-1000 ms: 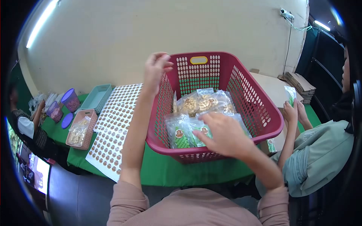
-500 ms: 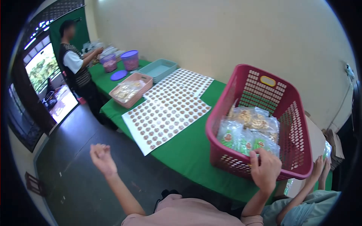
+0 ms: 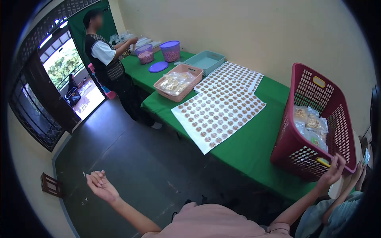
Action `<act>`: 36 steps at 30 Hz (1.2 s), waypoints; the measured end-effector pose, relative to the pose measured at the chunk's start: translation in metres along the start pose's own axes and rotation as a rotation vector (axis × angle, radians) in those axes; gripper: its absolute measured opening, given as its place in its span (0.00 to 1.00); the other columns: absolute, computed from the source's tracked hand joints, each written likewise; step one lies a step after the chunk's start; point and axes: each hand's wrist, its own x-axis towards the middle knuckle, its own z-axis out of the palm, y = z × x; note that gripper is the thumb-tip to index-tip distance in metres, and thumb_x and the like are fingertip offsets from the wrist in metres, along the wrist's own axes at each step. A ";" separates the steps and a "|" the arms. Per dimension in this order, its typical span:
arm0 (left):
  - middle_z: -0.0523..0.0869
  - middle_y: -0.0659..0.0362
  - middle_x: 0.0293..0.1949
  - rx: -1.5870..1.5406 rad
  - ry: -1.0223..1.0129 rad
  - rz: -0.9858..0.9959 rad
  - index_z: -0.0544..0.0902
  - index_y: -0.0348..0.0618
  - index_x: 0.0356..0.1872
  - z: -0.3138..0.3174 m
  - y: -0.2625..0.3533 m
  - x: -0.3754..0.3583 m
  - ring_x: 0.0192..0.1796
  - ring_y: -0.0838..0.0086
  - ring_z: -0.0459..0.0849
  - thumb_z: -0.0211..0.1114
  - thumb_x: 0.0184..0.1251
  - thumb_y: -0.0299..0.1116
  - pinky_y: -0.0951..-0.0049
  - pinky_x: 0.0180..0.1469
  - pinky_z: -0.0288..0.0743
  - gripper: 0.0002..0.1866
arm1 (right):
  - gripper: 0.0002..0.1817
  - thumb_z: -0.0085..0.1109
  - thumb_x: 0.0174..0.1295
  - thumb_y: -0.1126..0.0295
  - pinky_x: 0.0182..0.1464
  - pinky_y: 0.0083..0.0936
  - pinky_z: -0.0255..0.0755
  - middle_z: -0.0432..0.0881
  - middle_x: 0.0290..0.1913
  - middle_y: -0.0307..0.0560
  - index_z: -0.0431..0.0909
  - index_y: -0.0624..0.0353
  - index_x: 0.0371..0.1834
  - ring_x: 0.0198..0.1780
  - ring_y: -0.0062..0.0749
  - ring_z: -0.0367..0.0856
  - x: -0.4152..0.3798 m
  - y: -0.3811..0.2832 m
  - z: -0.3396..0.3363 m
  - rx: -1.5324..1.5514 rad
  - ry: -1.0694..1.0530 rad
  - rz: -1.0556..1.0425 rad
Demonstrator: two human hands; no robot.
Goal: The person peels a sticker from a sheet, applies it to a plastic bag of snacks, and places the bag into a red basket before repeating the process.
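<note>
On my left, my left hand (image 3: pixel 102 187) hangs over the floor, away from the table, fingers loosely curled with gaps between them. It holds nothing that I can see. My right hand (image 3: pixel 332 173) is at the near rim of a tall maroon plastic laundry basket (image 3: pixel 293 139), just right of its yellow handle (image 3: pixel 323 162). The fingers reach up over the rim; the basket partly hides behind them. In the basket lie several clear packets (image 3: pixel 313 123) with pale snack pieces, and some green shows in the lower ones.
Sheets of round stickers (image 3: pixel 218 115) lie on the green-clothed table (image 3: pixel 248 148). Beyond stand a pink basket (image 3: pixel 194 81) with packets, a teal tray (image 3: pixel 210 59), purple-rimmed tubs (image 3: pixel 170 53) and a lid (image 3: pixel 158 67). One person (image 3: pixel 105 59) stands at the far end; another's hands (image 3: pixel 357 174) are at right.
The view has turned left, so the table and basket appear farther right. My right hand has shifted right along the rim, uncovering the yellow handle. My left hand's fingers have spread slightly.
</note>
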 end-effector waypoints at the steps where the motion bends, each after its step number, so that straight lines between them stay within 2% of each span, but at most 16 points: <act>1: 0.58 0.63 0.14 0.019 0.032 0.016 0.56 0.49 0.11 -0.010 0.007 0.008 0.26 0.77 0.62 0.40 0.67 0.34 0.73 0.40 0.62 0.20 | 0.06 0.44 0.61 0.74 0.45 0.16 0.61 0.70 0.34 0.39 0.70 0.66 0.35 0.38 0.19 0.66 -0.016 -0.009 -0.002 0.034 0.087 0.062; 3: 0.58 0.63 0.14 0.045 0.069 0.029 0.56 0.49 0.11 -0.033 0.014 0.023 0.26 0.77 0.62 0.40 0.67 0.34 0.73 0.40 0.62 0.20 | 0.06 0.45 0.61 0.73 0.45 0.17 0.63 0.70 0.34 0.38 0.71 0.65 0.35 0.37 0.19 0.67 -0.048 -0.022 0.001 -0.037 0.088 0.024; 5: 0.58 0.63 0.14 0.036 0.046 -0.015 0.56 0.48 0.12 -0.055 0.023 0.038 0.25 0.77 0.62 0.39 0.67 0.34 0.73 0.41 0.62 0.20 | 0.07 0.45 0.62 0.72 0.43 0.17 0.64 0.70 0.34 0.38 0.71 0.65 0.35 0.37 0.19 0.68 -0.080 -0.025 0.012 -0.027 0.051 0.141; 8: 0.58 0.63 0.14 0.072 0.105 -0.015 0.55 0.48 0.11 -0.073 0.042 0.054 0.25 0.77 0.62 0.39 0.68 0.34 0.73 0.41 0.63 0.20 | 0.03 0.46 0.58 0.77 0.42 0.17 0.64 0.70 0.32 0.39 0.71 0.65 0.32 0.37 0.21 0.67 -0.117 -0.066 0.066 0.044 -0.011 0.381; 9: 0.58 0.63 0.14 0.104 0.065 0.007 0.55 0.48 0.12 -0.092 0.051 0.063 0.25 0.77 0.62 0.38 0.68 0.34 0.73 0.40 0.63 0.21 | 0.04 0.52 0.53 0.76 0.44 0.23 0.65 0.71 0.34 0.43 0.72 0.63 0.31 0.38 0.29 0.70 -0.143 -0.108 0.119 -0.041 -0.256 0.188; 11: 0.58 0.63 0.14 0.128 0.102 0.004 0.56 0.49 0.11 -0.107 0.056 0.065 0.26 0.77 0.62 0.39 0.68 0.34 0.73 0.40 0.62 0.21 | 0.14 0.61 0.43 0.70 0.50 0.36 0.62 0.71 0.41 0.52 0.73 0.62 0.34 0.45 0.45 0.69 -0.191 -0.109 0.179 0.014 -0.639 0.043; 12: 0.58 0.63 0.14 0.124 0.092 -0.014 0.56 0.49 0.11 -0.117 0.057 0.065 0.26 0.77 0.62 0.39 0.68 0.34 0.73 0.40 0.62 0.21 | 0.21 0.63 0.41 0.67 0.54 0.35 0.60 0.71 0.45 0.53 0.72 0.61 0.41 0.51 0.46 0.68 -0.224 -0.107 0.208 0.046 -0.746 0.022; 13: 0.58 0.63 0.14 0.119 0.113 -0.051 0.56 0.49 0.12 -0.128 0.055 0.065 0.26 0.77 0.63 0.39 0.68 0.34 0.74 0.40 0.62 0.21 | 0.31 0.66 0.40 0.61 0.59 0.38 0.55 0.68 0.53 0.54 0.68 0.60 0.50 0.58 0.46 0.62 -0.256 -0.093 0.235 -0.058 -0.971 -0.070; 15: 0.59 0.63 0.14 0.095 0.138 -0.092 0.57 0.49 0.12 -0.139 0.046 0.061 0.26 0.77 0.63 0.40 0.68 0.34 0.74 0.40 0.62 0.21 | 0.35 0.64 0.42 0.59 0.62 0.42 0.48 0.62 0.60 0.52 0.64 0.56 0.56 0.63 0.44 0.56 -0.299 -0.085 0.269 -0.147 -1.108 -0.260; 19: 0.60 0.64 0.16 0.149 0.140 -0.136 0.58 0.48 0.13 -0.145 0.045 0.058 0.26 0.78 0.63 0.41 0.68 0.35 0.74 0.40 0.62 0.20 | 0.33 0.62 0.45 0.60 0.64 0.44 0.43 0.60 0.61 0.49 0.63 0.52 0.58 0.64 0.43 0.54 -0.334 -0.062 0.294 -0.269 -1.153 -0.315; 21: 0.59 0.64 0.17 0.197 0.145 -0.153 0.57 0.48 0.14 -0.144 0.042 0.060 0.27 0.78 0.62 0.43 0.67 0.35 0.76 0.39 0.61 0.19 | 0.28 0.56 0.51 0.60 0.64 0.44 0.43 0.59 0.62 0.46 0.63 0.51 0.58 0.65 0.39 0.54 -0.333 -0.059 0.291 -0.254 -1.159 -0.249; 27: 0.60 0.64 0.18 0.230 0.149 -0.171 0.58 0.48 0.15 -0.138 0.019 0.078 0.27 0.78 0.64 0.43 0.67 0.35 0.76 0.39 0.62 0.18 | 0.15 0.53 0.52 0.64 0.63 0.43 0.43 0.72 0.53 0.46 0.77 0.56 0.41 0.60 0.39 0.63 -0.296 -0.035 0.248 -0.203 -1.051 0.111; 31: 0.60 0.64 0.17 0.256 0.117 -0.203 0.58 0.48 0.14 -0.117 -0.028 0.104 0.27 0.78 0.64 0.42 0.67 0.36 0.75 0.38 0.62 0.18 | 0.08 0.54 0.48 0.71 0.61 0.44 0.45 0.77 0.47 0.43 0.79 0.57 0.32 0.56 0.36 0.67 -0.283 -0.010 0.239 -0.314 -0.911 0.241; 32: 0.60 0.64 0.17 0.243 0.102 -0.247 0.58 0.48 0.14 -0.109 -0.043 0.111 0.27 0.78 0.64 0.42 0.67 0.36 0.75 0.38 0.62 0.18 | 0.07 0.55 0.46 0.73 0.59 0.41 0.50 0.78 0.42 0.43 0.78 0.58 0.30 0.52 0.37 0.70 -0.280 -0.008 0.243 -0.309 -0.875 0.225; 34: 0.60 0.64 0.17 0.217 0.081 -0.327 0.58 0.48 0.14 -0.083 -0.078 0.126 0.27 0.78 0.66 0.43 0.66 0.36 0.74 0.38 0.63 0.18 | 0.07 0.55 0.45 0.73 0.56 0.40 0.52 0.78 0.40 0.43 0.78 0.58 0.29 0.49 0.37 0.70 -0.274 -0.009 0.259 -0.315 -0.846 0.221; 36: 0.62 0.64 0.18 0.243 -0.028 -0.359 0.60 0.47 0.15 -0.053 -0.117 0.139 0.28 0.78 0.66 0.43 0.66 0.35 0.74 0.37 0.63 0.17 | 0.07 0.57 0.42 0.74 0.51 0.36 0.56 0.77 0.35 0.43 0.77 0.58 0.28 0.43 0.38 0.71 -0.270 -0.014 0.285 -0.258 -0.797 0.158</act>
